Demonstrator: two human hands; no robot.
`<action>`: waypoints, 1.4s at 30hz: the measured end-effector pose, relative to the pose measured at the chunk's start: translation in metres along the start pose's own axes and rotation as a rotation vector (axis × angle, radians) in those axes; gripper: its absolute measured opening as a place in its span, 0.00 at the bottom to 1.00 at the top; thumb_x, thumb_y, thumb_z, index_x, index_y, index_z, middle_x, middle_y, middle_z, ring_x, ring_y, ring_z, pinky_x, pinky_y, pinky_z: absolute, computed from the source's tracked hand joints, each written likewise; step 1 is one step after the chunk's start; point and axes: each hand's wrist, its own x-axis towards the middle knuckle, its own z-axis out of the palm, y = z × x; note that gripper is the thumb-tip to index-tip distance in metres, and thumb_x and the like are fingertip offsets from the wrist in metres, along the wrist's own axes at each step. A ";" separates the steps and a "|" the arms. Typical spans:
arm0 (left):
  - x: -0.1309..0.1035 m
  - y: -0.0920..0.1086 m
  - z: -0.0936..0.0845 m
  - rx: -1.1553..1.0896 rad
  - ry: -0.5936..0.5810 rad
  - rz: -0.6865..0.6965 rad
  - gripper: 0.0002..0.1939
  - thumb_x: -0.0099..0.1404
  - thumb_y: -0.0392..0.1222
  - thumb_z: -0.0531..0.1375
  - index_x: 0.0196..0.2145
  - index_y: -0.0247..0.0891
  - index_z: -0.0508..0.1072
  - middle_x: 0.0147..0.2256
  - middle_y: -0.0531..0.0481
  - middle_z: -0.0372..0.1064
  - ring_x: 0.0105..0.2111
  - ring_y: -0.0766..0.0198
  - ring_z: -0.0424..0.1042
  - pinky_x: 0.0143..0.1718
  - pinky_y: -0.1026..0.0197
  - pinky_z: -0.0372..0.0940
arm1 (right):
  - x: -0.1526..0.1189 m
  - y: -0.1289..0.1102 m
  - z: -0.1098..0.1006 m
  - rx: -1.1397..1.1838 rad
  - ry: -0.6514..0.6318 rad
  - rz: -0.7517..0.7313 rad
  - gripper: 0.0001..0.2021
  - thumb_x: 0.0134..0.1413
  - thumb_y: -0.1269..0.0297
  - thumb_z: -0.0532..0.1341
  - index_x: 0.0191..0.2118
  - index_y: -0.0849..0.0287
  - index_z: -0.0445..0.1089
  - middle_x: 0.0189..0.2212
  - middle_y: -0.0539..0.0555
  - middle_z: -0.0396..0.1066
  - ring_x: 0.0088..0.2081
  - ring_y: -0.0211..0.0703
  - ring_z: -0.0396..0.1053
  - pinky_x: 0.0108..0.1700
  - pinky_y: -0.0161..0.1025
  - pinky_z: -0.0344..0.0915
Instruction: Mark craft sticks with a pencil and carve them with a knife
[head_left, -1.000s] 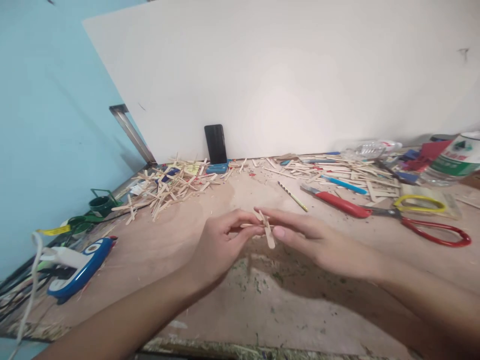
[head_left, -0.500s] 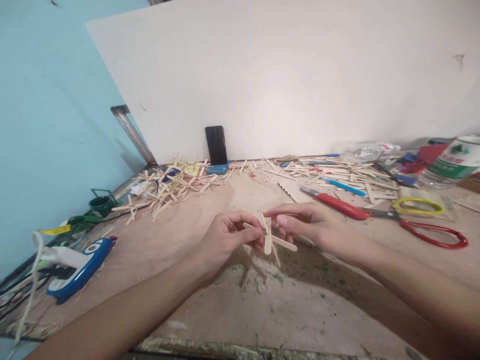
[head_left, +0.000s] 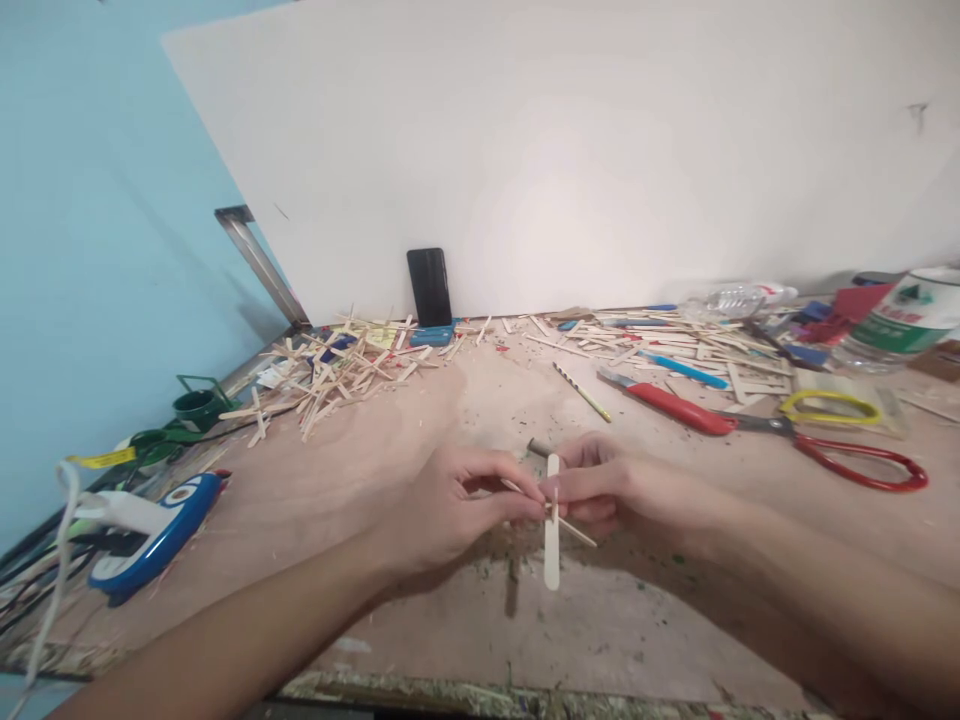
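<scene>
Above the middle of the worktable, my two hands meet at a small piece made of crossed wooden craft sticks (head_left: 552,560). One flat, round-ended stick stands out toward me, and a thinner-looking one crosses behind it. My left hand (head_left: 480,495) pinches the piece from the left between thumb and fingertips. From the right, my right hand (head_left: 600,485) closes its thumb and fingers on it at the crossing. My fingertips cover the joint itself. A dark stub (head_left: 538,449) shows just beyond the right fingers; I cannot make out what it is.
A striped pencil (head_left: 581,390), red-handled knife (head_left: 667,402) and scissors (head_left: 862,465) lie to the right, before loose sticks (head_left: 690,345) and a bottle (head_left: 896,325). Crossed sticks (head_left: 337,375) pile up left of a phone (head_left: 429,287). A blue-and-white device (head_left: 157,540) stands left.
The stick piece has been turned, so one flat stick now points toward me. My right hand has closed in on it and both hands' fingertips have come together. The pencil shows more fully.
</scene>
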 end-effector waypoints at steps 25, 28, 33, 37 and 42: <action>0.009 -0.001 -0.002 0.162 0.251 0.058 0.06 0.63 0.42 0.69 0.31 0.37 0.81 0.29 0.52 0.79 0.30 0.64 0.76 0.35 0.65 0.70 | 0.005 -0.003 0.000 -0.545 0.413 -0.284 0.18 0.59 0.47 0.65 0.29 0.59 0.72 0.26 0.49 0.68 0.30 0.39 0.61 0.33 0.38 0.58; 0.010 0.002 -0.005 0.149 0.283 0.064 0.07 0.64 0.44 0.68 0.33 0.37 0.80 0.31 0.52 0.79 0.31 0.64 0.77 0.36 0.65 0.71 | 0.002 -0.004 0.001 -0.668 0.417 -0.335 0.14 0.63 0.54 0.63 0.35 0.59 0.78 0.30 0.52 0.75 0.33 0.42 0.66 0.35 0.39 0.61; 0.012 -0.003 -0.003 0.111 0.259 0.024 0.10 0.64 0.46 0.68 0.34 0.36 0.79 0.31 0.49 0.78 0.31 0.62 0.77 0.36 0.63 0.72 | 0.000 0.000 0.007 -0.849 0.373 -0.397 0.12 0.66 0.59 0.59 0.38 0.56 0.80 0.33 0.52 0.79 0.32 0.42 0.69 0.36 0.40 0.61; 0.014 -0.010 -0.003 0.081 0.300 0.000 0.18 0.64 0.48 0.68 0.48 0.37 0.74 0.34 0.53 0.74 0.30 0.65 0.74 0.34 0.63 0.70 | 0.002 0.003 0.005 -0.948 0.392 -0.397 0.17 0.69 0.60 0.54 0.32 0.58 0.76 0.27 0.53 0.76 0.30 0.44 0.69 0.34 0.41 0.62; 0.009 -0.008 -0.004 0.102 0.356 -0.007 0.15 0.70 0.53 0.63 0.38 0.39 0.68 0.32 0.56 0.64 0.32 0.68 0.66 0.36 0.66 0.63 | 0.002 0.004 0.000 -1.046 0.486 -0.403 0.18 0.70 0.58 0.53 0.27 0.56 0.68 0.23 0.52 0.68 0.27 0.44 0.64 0.32 0.42 0.58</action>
